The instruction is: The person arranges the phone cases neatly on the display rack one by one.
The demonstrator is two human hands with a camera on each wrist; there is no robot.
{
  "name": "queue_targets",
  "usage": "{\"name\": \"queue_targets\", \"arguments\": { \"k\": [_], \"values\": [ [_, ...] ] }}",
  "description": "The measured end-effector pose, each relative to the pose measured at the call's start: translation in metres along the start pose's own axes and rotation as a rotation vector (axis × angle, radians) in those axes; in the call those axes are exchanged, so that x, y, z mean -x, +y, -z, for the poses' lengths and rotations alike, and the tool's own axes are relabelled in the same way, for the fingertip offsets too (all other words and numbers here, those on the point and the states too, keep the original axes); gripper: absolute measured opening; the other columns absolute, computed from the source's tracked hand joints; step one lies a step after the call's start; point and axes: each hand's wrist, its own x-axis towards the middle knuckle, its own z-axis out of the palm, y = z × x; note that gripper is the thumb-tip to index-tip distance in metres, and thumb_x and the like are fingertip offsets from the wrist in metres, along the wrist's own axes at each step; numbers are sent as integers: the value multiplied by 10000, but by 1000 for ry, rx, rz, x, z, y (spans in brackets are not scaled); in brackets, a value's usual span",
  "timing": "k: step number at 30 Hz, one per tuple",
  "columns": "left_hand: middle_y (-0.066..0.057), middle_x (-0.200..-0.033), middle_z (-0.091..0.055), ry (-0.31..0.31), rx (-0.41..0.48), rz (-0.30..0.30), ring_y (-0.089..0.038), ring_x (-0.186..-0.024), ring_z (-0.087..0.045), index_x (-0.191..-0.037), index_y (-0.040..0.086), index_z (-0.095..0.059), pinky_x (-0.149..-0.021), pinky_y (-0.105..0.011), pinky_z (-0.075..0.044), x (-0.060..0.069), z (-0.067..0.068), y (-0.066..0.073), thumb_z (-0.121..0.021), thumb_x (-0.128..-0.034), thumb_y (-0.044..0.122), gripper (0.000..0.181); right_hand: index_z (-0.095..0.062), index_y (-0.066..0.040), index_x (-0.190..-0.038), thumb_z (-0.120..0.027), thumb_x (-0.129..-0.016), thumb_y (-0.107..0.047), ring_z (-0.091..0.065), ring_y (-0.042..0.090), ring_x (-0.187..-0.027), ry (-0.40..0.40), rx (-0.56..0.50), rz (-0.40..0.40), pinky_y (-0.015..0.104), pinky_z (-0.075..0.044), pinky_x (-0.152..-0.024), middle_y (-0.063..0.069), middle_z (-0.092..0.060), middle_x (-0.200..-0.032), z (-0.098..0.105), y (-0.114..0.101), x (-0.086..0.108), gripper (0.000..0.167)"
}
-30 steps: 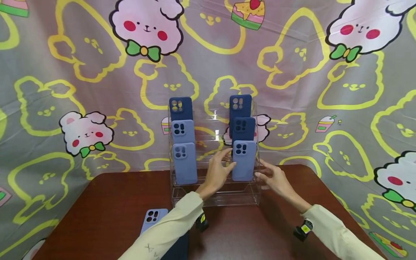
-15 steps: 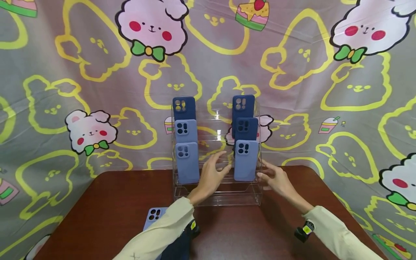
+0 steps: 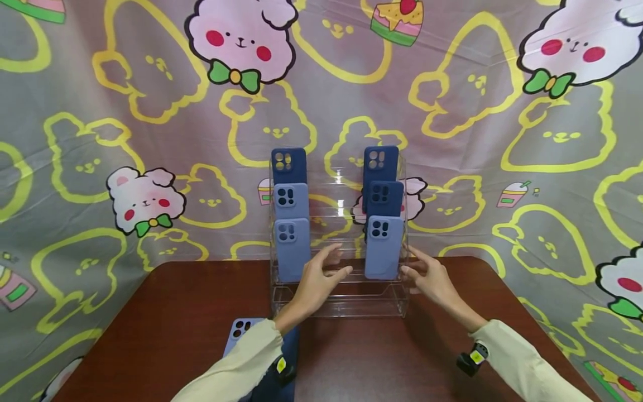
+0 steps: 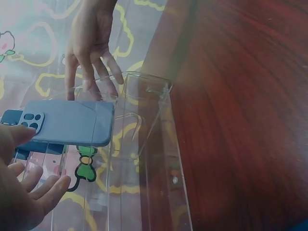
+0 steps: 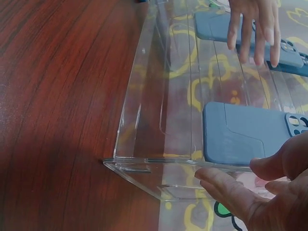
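Observation:
A clear acrylic stand [image 3: 341, 307] holds phone cases in two columns. On its right column a light blue phone case [image 3: 384, 257] leans in front, with dark blue phone cases [image 3: 387, 198] behind it. The left column has a light blue phone case [image 3: 293, 245] in front, another light blue one behind, and a dark blue one at the top. My left hand [image 3: 315, 285] hovers before the gap between the columns, fingers spread and nothing in it. Beside the stand's right side panel is my right hand [image 5: 269, 192], fingers extended along it; contact is hard to tell.
On the brown table [image 3: 201, 296], a light blue phone case [image 3: 236, 332] and a dark blue one [image 3: 288, 368] lie at the front left, partly under my left forearm. A patterned cloth [image 3: 452, 111] hangs behind the stand.
My left hand has drawn away to the left from the front light blue phone case on the right column. My right hand stays by the stand's right side. The head view has shifted slightly.

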Motion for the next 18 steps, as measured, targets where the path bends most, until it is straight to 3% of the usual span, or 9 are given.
{"name": "queue_targets", "arguments": {
  "k": [3,7,14,18],
  "values": [
    [-171,-1302,-681,-11,21,-11,-338,-1197,-673,-1454,62,-586,-979,-483,-624,7,4,-2,-780,-962,152,536,-391,21,-1595,-625,-1039,-8,-745,450,-1018,-2,-7,-6,431,-684,-689,373,-653,-1283,0,1,-1,604],
    [-133,-1286,-687,-8,8,2,-325,-1184,-682,-1469,89,-576,-954,-511,-625,16,17,-4,-789,-954,163,562,-386,20,-1597,-625,-1039,-9,-747,443,-1022,-6,-20,-2,407,-685,-682,374,-644,-1300,0,0,-2,608],
    [-158,-1306,-675,-10,-17,40,-370,-1172,-688,-1515,107,-520,-950,-484,-636,23,46,-7,-780,-963,176,615,-372,-6,-1613,-625,-1041,-17,-737,449,-1056,4,-22,18,390,-685,-682,360,-622,-1353,1,0,-1,625],
    [-128,-1268,-705,-5,-47,80,-295,-1140,-716,-1512,123,-534,-880,-356,-647,33,61,-6,-801,-947,184,628,-365,17,-1608,-632,-1035,-7,-738,454,-1051,-1,-30,34,374,-683,-662,373,-621,-1341,1,1,1,633]
  ]
}}
